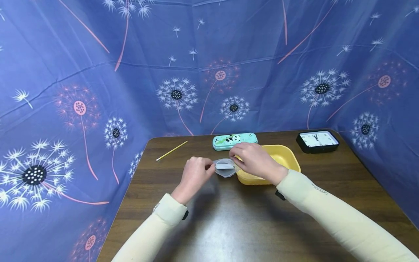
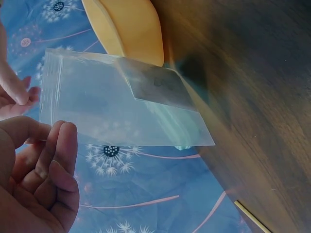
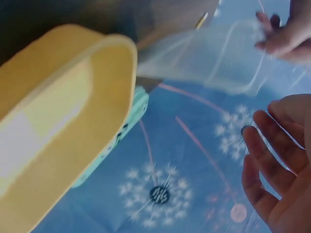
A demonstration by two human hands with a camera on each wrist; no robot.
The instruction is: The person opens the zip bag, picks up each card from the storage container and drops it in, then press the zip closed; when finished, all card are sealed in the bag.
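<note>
My left hand pinches the edge of a clear plastic zip bag near its zip strip, held up above the table. A flat grey-white rectangle shows at the bag's far end; in the head view it looks like a pale strip. My right hand is beside the bag's other top corner, over the near left side of the yellow basin. Its fingers are loosely bent, and in the right wrist view a small gap separates them from the bag.
A mint-green panda pencil case lies behind the basin. To the left is a yellow pencil, and a black-framed clock lies at the back right of the wooden table. Blue dandelion-print cloth hangs around the back and sides.
</note>
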